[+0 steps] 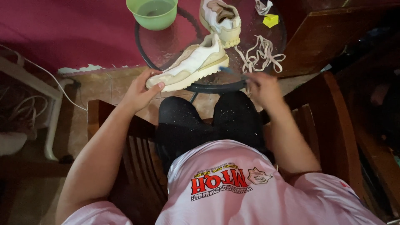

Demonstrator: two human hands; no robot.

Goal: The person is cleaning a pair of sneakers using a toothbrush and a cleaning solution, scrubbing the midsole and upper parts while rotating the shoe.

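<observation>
While the left hand [137, 93] clamps its fingers [155, 88] around the toe of a cream sneaker [189, 66] lying on the round glass counter [166, 43], the right hand [263, 88] is closed on a thin blue-tipped brush [228, 71], blurred, just beside the shoe's heel. Judged light and soft in the upper but stiff at the sole, the sneaker is best held at toe or sole edge. Beyond the fingers lie loose laces [260, 56], a second sneaker [221, 18] and a green bowl [152, 13].

A deep red wall [62, 29] is seen behind, brown floor tiles [104, 85] below, a wooden chair [329, 121] and dark cabinet [316, 29] dimly lit.
</observation>
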